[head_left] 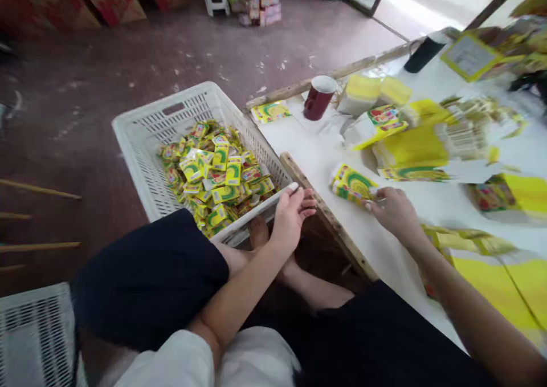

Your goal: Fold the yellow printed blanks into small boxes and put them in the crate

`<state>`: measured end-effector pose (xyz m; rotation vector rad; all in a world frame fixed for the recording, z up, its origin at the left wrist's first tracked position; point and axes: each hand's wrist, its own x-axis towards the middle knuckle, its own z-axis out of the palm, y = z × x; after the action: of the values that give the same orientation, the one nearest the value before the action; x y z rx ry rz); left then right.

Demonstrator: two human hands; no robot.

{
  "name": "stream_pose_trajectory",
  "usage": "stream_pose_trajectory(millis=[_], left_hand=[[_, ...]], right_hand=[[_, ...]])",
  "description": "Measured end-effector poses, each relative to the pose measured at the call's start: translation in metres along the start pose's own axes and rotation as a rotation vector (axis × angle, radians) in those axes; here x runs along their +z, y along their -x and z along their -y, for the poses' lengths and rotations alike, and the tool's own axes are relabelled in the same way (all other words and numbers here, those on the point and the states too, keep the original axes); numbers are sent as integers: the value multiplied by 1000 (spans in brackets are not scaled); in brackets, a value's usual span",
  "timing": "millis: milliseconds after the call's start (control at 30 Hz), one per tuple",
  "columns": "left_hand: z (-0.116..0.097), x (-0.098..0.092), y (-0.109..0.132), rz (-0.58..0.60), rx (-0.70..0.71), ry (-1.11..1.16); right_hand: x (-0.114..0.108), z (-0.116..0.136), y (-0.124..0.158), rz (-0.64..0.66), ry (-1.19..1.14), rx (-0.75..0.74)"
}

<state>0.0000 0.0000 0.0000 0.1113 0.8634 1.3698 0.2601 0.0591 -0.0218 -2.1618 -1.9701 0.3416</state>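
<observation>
- The left hand (290, 213) is hovering beside the near right corner of the white crate (128, 119), fingers loosely curled and well apart from the thumb, seemingly holding nothing; whether it is touching the rim I cannot tell.
- The right hand (395, 213) is reaching over the table (316, 147), thumb and forefinger bent together and touching the right end of the yellow packet (352, 183); whether they are pinching it or merely resting there is not clear.
- That packet is lying on the white surface, inward from the wooden edge (329, 219) that is facing the crate.
- The step in hand, I judge, is handling this one packet at its end; lifting it would be calling for a firmer pinch on its wrapper, with the left hand free to support the other end.
- Inside the crate, small yellow packets (222, 173) are lying in a loose heap, mostly toward the near side.
- Farther along the table, yellow packaging (410, 147) is spreading inward, while a dark red mug (318, 99) is standing near the far edge, beside a flat yellow pack (271, 111) at the corner.
</observation>
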Motion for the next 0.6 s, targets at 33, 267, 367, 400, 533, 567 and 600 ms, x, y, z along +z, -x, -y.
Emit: stream_pose_trajectory(millis=[33,267,367,400,533,567,600], left_hand=[[1,-1,1,9,-14,-22],[9,-7,3,142,-20,-76],[15,-5,8,234,59,6],[17,-4,11,260,86,46],[11,1,21,217,151,151],[8,3,23,169,167,166],[5,4,24,120,184,174]], right_hand=[[0,-1,1,-10,1,18],[-16,21,18,-146,-338,-1],[-27,59,39,-2,-522,-193],[-30,74,48,90,-552,-276],[-27,124,80,419,-630,-493],[-24,130,86,461,-670,-500],[-21,134,91,493,-713,-494]])
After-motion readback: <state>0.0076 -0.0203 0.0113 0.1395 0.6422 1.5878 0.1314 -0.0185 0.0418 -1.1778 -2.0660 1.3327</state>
